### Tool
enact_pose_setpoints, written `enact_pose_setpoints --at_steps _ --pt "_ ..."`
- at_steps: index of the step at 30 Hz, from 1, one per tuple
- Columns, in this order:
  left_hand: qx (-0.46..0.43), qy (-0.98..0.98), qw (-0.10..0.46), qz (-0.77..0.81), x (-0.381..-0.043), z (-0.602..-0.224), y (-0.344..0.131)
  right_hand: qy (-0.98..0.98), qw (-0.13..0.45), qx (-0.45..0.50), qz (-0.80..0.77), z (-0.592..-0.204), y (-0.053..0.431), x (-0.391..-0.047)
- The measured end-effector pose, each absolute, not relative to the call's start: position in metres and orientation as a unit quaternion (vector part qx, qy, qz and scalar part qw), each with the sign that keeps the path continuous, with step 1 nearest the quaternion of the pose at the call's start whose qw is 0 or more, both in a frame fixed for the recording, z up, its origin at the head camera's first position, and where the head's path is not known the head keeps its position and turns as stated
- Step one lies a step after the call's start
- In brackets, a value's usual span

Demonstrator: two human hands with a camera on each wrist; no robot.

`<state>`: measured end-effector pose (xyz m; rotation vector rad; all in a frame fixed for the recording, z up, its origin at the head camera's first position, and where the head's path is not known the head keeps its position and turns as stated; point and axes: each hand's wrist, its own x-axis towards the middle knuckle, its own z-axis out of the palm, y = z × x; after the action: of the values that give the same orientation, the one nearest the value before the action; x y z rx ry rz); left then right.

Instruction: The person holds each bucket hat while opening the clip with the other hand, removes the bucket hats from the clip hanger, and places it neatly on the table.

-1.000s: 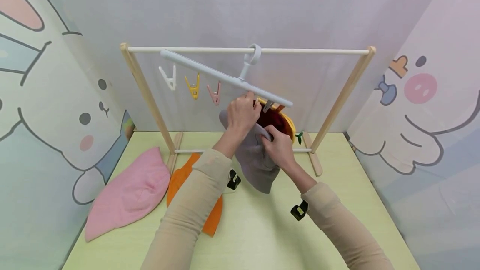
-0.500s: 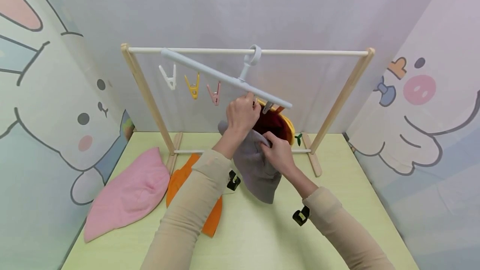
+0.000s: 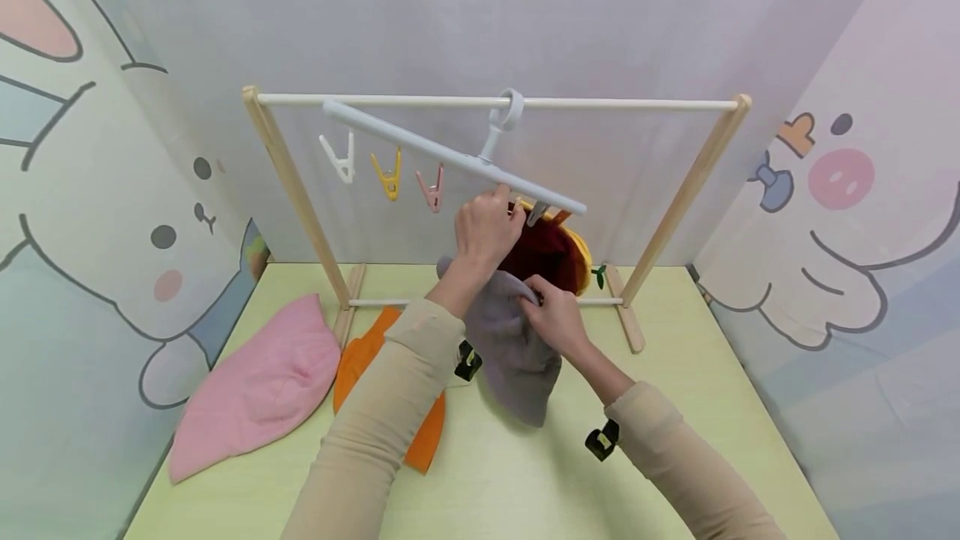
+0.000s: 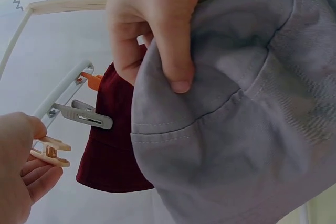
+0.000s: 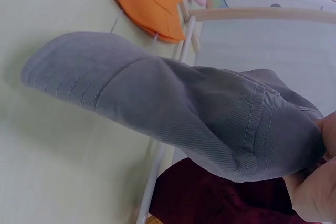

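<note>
My left hand (image 3: 489,232) is just under the lower right part of a tilted pale blue hanger (image 3: 420,142). It pinches a cream clothespin (image 4: 51,151) fixed to the hanger, whose jaws stand a little apart with nothing between them. My right hand (image 3: 557,313) grips the edge of a grey cap (image 3: 517,357) between thumb and fingers. The cap hangs limp below the hanger, its stitched brim (image 5: 68,72) pointing down. Behind it hangs a dark red hat (image 4: 115,145), clipped by a grey clothespin (image 4: 84,115) and an orange clothespin (image 4: 92,81).
White, yellow and pink clothespins (image 3: 431,190) hang along the hanger's left half. The hanger hooks over a wooden rack's white rail (image 3: 622,103). A yellow hat (image 3: 583,252) with a green sprout hangs behind the red one. On the table lie pink (image 3: 258,390) and orange (image 3: 427,432) hats.
My right hand has moved slightly down with the grey cap, whose brim hangs lower. More of the dark red hat shows. My left hand stays almost still at the clothespin.
</note>
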<state>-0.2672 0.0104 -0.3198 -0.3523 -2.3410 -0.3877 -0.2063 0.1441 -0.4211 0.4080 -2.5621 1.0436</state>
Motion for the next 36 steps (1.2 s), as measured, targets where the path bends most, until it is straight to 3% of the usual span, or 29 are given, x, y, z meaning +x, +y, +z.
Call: enact_pose_setpoints --at_steps 7,18,36 --pt "-0.139 -0.910 0.357 -0.156 -0.268 -0.320 0.010 -0.897 0.152 0.142 0.390 -0.432 0.141 -0.202" --pt "-0.139 -0.911 0.358 -0.152 -0.266 -0.321 0.011 -0.887 0.067 0.088 0.447 -0.456 0.137 -0.199" --pt "-0.135 -0.915 0.345 -0.157 -0.265 -0.320 0.013 -0.892 0.054 0.066 0.444 -0.482 0.139 -0.203"
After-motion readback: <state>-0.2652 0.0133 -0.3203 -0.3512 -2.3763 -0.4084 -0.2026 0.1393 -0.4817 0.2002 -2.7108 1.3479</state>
